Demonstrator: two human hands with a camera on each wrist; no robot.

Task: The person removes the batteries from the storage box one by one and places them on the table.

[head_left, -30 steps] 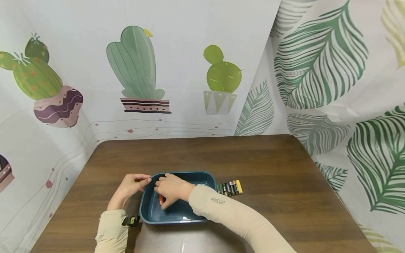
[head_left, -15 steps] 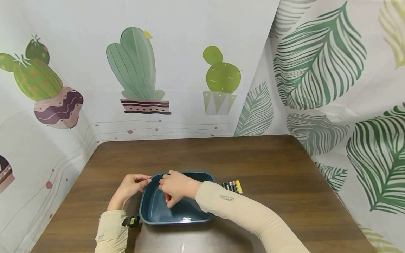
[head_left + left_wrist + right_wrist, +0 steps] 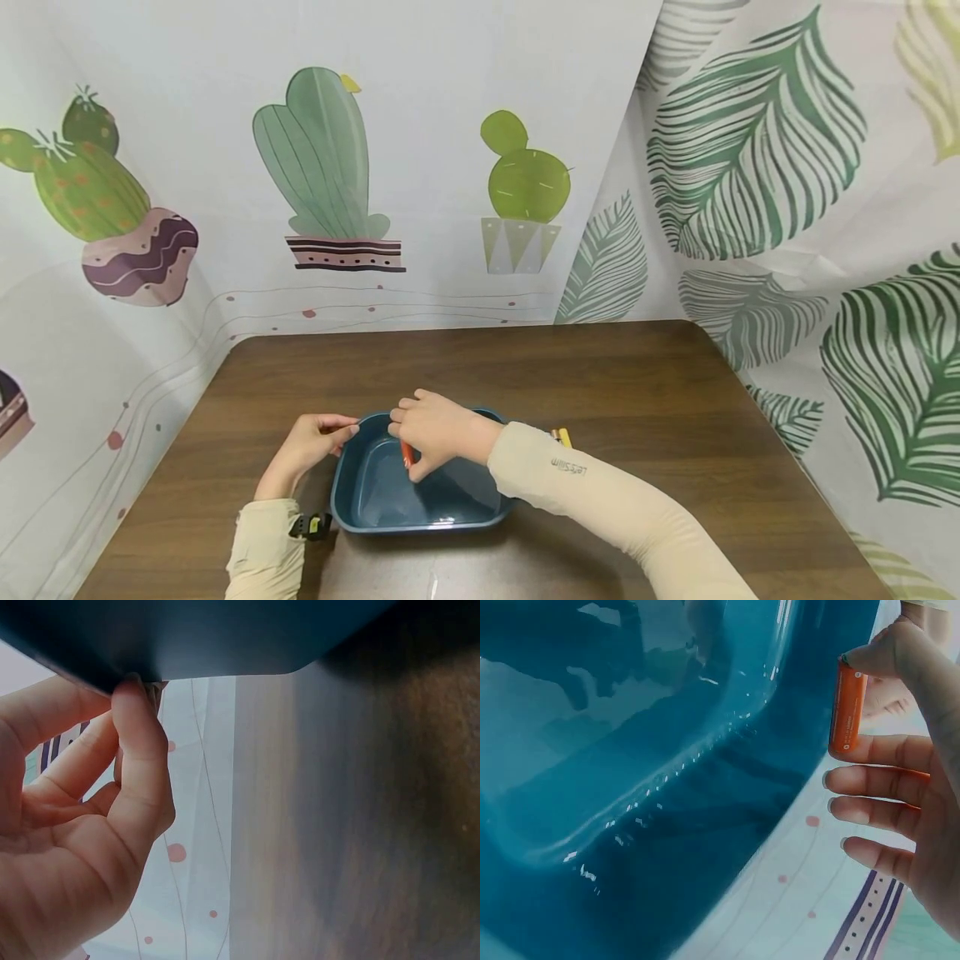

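A deep blue plastic basin (image 3: 405, 527) stands near the front of the table. At its far left corner my left hand (image 3: 303, 446) pinches the rim between thumb and fingers, which the left wrist view also shows. An orange battery (image 3: 847, 712) is held by its ends between the thumb and index finger of my right hand (image 3: 442, 429); the other fingers are spread apart from it. In the head view this hand is over the basin, with the battery partly behind the thumb. The part of the basin's floor seen in the head view holds nothing.
Right of the basin lies a yellow battery (image 3: 565, 437) beside others, mostly hidden by the right sleeve (image 3: 600, 492). The brown wooden table (image 3: 465, 362) reaches back to a printed cloth wall (image 3: 420, 167). A black wrist device (image 3: 311, 524) is close to the basin's left side.
My right hand has risen and moved right from low inside the basin, carrying the orange battery. Its sleeve now covers more of the battery row. My left hand stays on the rim.
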